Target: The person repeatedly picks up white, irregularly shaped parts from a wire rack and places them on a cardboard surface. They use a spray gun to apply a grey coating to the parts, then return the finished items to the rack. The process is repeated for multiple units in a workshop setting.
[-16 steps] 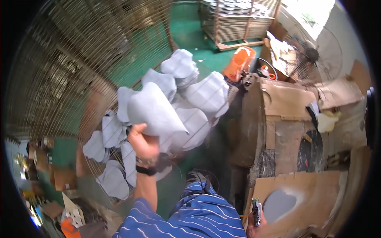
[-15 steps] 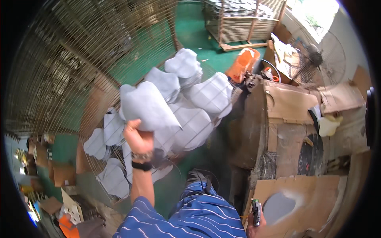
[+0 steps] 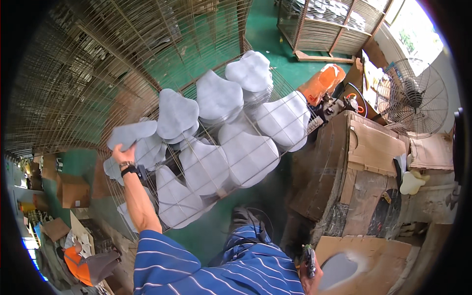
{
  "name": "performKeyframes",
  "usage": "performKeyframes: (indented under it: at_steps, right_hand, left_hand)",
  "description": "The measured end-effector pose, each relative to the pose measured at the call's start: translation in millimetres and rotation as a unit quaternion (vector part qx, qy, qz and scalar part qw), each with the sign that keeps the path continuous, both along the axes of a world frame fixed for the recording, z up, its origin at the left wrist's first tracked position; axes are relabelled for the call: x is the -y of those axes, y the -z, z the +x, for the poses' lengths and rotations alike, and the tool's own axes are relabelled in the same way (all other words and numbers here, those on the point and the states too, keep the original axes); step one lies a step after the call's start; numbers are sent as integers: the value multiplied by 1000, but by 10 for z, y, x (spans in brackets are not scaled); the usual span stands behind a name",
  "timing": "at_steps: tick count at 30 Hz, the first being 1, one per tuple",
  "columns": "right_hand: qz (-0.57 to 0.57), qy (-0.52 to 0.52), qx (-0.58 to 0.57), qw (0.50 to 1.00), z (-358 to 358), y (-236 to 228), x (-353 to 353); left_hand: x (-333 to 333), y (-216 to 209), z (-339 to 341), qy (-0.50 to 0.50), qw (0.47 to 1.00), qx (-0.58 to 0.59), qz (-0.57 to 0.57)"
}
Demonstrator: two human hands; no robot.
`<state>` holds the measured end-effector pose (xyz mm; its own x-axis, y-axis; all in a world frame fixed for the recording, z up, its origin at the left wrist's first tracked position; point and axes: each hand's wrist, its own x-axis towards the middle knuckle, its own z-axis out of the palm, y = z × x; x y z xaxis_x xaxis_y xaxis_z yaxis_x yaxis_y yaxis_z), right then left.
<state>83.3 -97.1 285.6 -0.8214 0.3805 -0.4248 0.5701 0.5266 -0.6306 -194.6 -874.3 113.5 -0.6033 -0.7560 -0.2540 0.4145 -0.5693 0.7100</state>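
Observation:
My left hand [image 3: 123,154], with straps round its wrist, grips the edge of a grey saddle-shaped pad [image 3: 132,135]. It holds the pad, slightly blurred, over other pads at the left end of a wire rack [image 3: 220,147]. Several similar grey pads lie on the rack, some stacked, such as a pad stack [image 3: 220,96] near its far edge. Low on the right, my right hand [image 3: 312,281] is wrapped round a metal spray gun [image 3: 309,260]. Beside it, a grey rounded shape [image 3: 339,270] ringed with white haze shows on a cardboard sheet [image 3: 383,255].
To the right stands a cardboard-covered bench [image 3: 371,147]. Behind it are an orange container [image 3: 322,83] and a large fan [image 3: 413,98]. Another rack [image 3: 329,29] holds pads at the back. At lower left, a person in orange [image 3: 81,263] is near cardboard boxes [image 3: 73,191].
My left hand has carried the pad leftward from the rack's middle to its left end, uncovering pads beneath. The view has shifted a little. My right hand still holds the spray gun.

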Motion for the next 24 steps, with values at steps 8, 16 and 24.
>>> performKeyframes:
  at_steps: [8, 16, 24]
  right_hand:
    - [8, 33, 19, 999, 86, -61, 108]
    - [-34, 93, -67, 993, 347, -33, 22]
    - [-68, 300, -150, 940, 1037, -380, 170]
  left_hand:
    - [-1118, 1129, 269, -76, 673, 553, -486]
    - [-5805, -1330, 405, 643, 631, -97, -422]
    - [-7552, -1732, 1855, 783, 84, -515, -338]
